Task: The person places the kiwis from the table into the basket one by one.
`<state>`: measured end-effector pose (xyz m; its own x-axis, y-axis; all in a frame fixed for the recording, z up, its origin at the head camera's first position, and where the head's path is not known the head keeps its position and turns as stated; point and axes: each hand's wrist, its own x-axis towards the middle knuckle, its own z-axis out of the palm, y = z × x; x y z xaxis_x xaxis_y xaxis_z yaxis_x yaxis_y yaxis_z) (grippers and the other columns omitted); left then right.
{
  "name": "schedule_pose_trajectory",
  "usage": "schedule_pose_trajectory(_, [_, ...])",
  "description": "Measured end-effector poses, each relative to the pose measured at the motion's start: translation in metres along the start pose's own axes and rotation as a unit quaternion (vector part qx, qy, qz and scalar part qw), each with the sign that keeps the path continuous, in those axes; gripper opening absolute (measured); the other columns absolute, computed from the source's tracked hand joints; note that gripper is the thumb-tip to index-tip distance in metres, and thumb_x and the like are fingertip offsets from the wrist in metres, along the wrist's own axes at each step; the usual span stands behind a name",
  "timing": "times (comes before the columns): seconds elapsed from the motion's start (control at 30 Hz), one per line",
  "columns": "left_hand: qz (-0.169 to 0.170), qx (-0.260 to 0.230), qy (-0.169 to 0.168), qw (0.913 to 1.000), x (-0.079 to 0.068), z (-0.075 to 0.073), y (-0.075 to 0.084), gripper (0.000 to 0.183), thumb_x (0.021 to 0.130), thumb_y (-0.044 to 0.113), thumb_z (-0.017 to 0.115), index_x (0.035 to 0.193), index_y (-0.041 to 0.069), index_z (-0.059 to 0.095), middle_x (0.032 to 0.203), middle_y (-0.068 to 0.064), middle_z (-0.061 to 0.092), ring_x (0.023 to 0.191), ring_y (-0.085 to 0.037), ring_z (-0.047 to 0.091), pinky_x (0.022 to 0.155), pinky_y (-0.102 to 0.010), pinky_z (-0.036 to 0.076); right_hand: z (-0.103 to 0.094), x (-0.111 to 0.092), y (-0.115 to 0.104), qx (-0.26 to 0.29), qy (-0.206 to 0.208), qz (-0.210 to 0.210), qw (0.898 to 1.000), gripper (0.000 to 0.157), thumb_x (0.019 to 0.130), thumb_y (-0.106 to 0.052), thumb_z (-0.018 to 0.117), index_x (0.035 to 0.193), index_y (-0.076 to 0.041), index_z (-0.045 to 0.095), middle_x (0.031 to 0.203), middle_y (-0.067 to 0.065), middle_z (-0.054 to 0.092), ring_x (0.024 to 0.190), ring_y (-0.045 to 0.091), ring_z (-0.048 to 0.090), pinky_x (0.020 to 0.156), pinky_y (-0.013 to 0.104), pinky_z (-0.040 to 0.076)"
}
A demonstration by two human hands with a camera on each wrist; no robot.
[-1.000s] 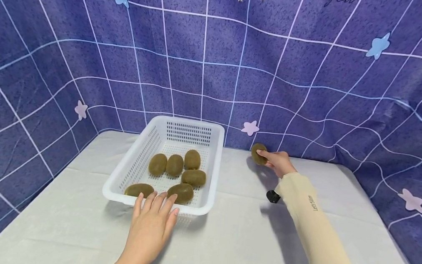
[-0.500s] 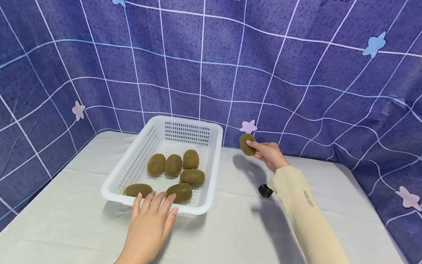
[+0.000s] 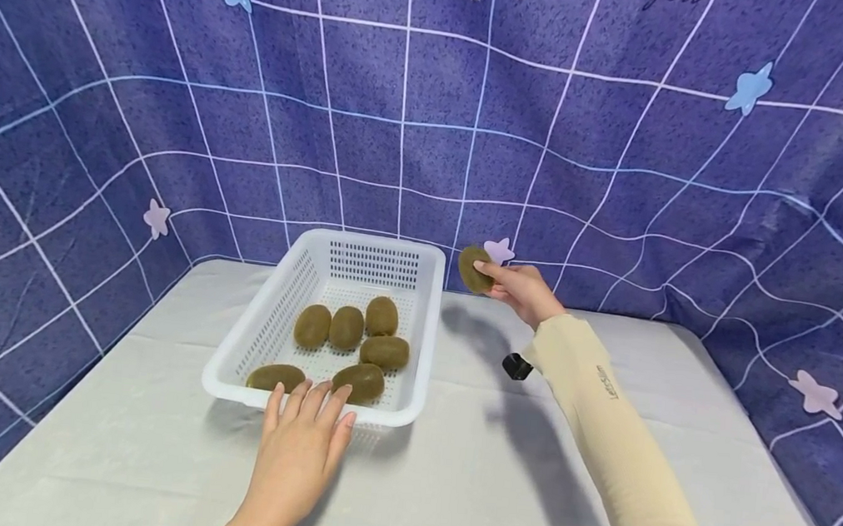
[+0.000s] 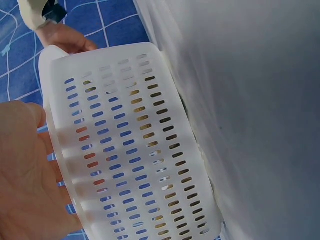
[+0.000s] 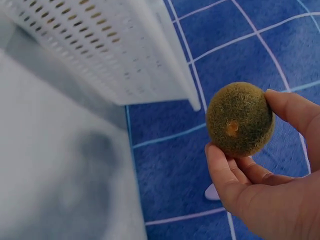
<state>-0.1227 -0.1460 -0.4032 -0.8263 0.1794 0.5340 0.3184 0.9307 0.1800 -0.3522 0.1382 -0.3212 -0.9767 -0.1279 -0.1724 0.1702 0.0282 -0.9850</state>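
Note:
A white plastic basket [image 3: 426,330] with slotted walls stands on the table, several brown kiwis [image 3: 346,328] lying on its bottom. My left hand [image 3: 296,461] holds the basket's near rim, fingers over the edge and thumb on the outside; in the left wrist view, parts of the fingers show through the slots. To the right of the basket, my right hand [image 3: 524,290] pinches another kiwi [image 5: 240,120] between thumb and fingers, up off the table. The right wrist view shows the fruit's stem end facing the camera, with the basket wall [image 5: 100,45] beyond it.
A white cloth covers the table [image 3: 447,482]. Behind and at both sides hangs a blue curtain [image 3: 431,155] with a grid and stars. A small black device [image 3: 517,367] sits under my right wrist, beside the beige sleeve [image 3: 617,439].
My right hand has risen and moved left towards the basket with its kiwi, whose shadow has shifted left on the cloth. The left hand keeps its place on the rim.

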Motion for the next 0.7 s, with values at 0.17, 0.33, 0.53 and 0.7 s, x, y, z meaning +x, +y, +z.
schedule_pose_trajectory(0.17, [-0.001,0.001,-0.002,1.0000,0.000,0.000,0.000,0.040,0.099,0.034,0.048,0.128,0.008,0.059,0.126,-0.017,0.058,0.124,-0.041,0.045,0.109,-0.062,0.017,0.014,0.000,-0.010,0.026,-0.015,-0.009,1.000,0.043,0.090,-0.018,0.068,0.121,0.010,0.055,0.084,0.002,0.068,0.080,0.011,0.067,0.092,0.030,0.051])
schedule_pose_trajectory(0.33, [-0.004,0.001,-0.003,1.0000,-0.001,-0.001,0.000,0.040,0.099,0.034,0.049,0.127,0.008,0.059,0.126,-0.017,0.058,0.124,-0.041,0.046,0.108,-0.062,0.017,0.029,0.000,-0.022,0.032,-0.025,-0.012,0.999,0.049,0.090,-0.017,0.068,0.127,0.011,0.050,0.094,0.006,0.067,0.083,0.012,0.067,0.092,0.031,0.051])
schedule_pose_trajectory(0.53, [0.000,-0.001,0.004,1.0000,0.000,0.000,0.000,0.039,0.099,0.033,0.050,0.126,0.007,0.060,0.125,-0.017,0.059,0.123,-0.041,0.046,0.108,-0.062,0.018,0.046,-0.001,-0.034,0.024,-0.032,-0.016,0.999,0.058,0.091,-0.019,0.068,0.133,0.012,0.043,0.102,0.012,0.064,0.089,0.016,0.067,0.093,0.032,0.050])
schedule_pose_trajectory(0.7, [0.001,0.001,0.006,1.0000,0.000,0.000,0.000,0.039,0.099,0.033,0.050,0.126,0.008,0.060,0.124,-0.017,0.059,0.123,-0.041,0.047,0.108,-0.062,0.019,0.065,-0.001,-0.042,0.016,-0.043,-0.027,0.999,0.046,0.092,-0.019,0.066,0.122,0.014,0.054,0.093,0.010,0.066,0.088,0.018,0.067,0.093,0.032,0.050])
